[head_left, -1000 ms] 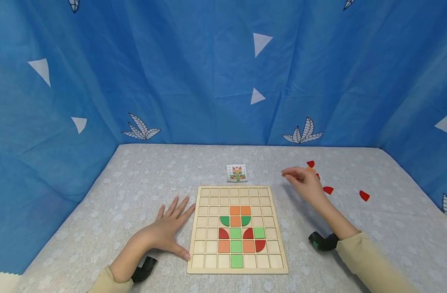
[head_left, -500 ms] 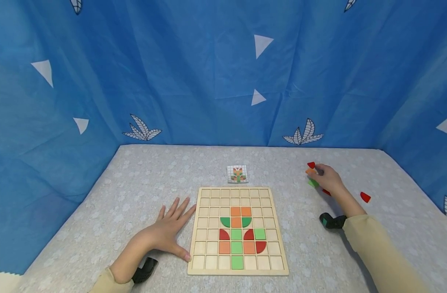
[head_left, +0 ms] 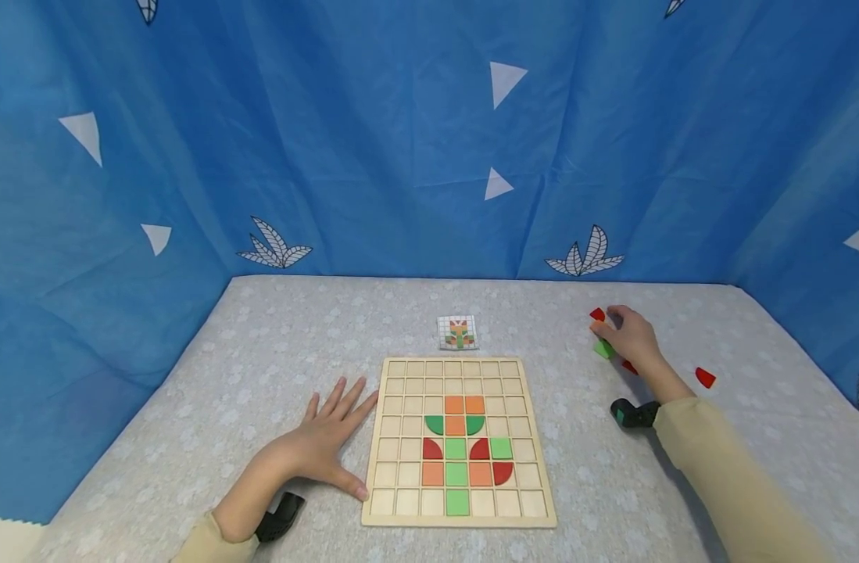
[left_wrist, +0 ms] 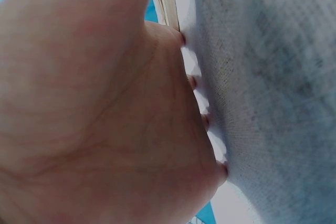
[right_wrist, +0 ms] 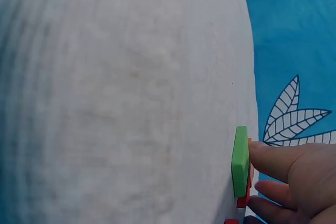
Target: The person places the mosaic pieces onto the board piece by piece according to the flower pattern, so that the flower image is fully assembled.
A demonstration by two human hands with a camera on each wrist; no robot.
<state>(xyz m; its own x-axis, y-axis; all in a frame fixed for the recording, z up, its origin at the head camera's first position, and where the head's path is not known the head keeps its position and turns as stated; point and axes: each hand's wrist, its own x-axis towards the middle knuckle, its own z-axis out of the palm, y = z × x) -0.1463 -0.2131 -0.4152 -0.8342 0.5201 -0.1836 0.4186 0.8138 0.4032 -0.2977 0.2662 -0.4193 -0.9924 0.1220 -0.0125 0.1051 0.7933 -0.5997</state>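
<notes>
My left hand [head_left: 323, 442] lies with fingers spread on the cloth, thumb and fingertips at the left edge of the wooden grid board [head_left: 459, 522]. Orange, green and red tiles fill part of the board's middle columns. At the right, my right hand [head_left: 629, 338] pinches a small orange tile [right_wrist: 251, 177] between thumb and curled fingers, at a loose cluster; the hand covers most of that tile. Close by are a light green tile [head_left: 603, 349], a red rounded tile [head_left: 598, 313] and another red tile [head_left: 629, 367] partly under the hand.
A small pattern card [head_left: 457, 332] lies behind the board. One red rounded tile [head_left: 705, 378] sits apart, right of my right hand. A blue curtain [head_left: 401, 156] hangs along the table's back edge.
My right hand has moved right from beside the board's upper corner to the loose tiles, its thumb and fingers now at the orange tile. The left hand stays in place.
</notes>
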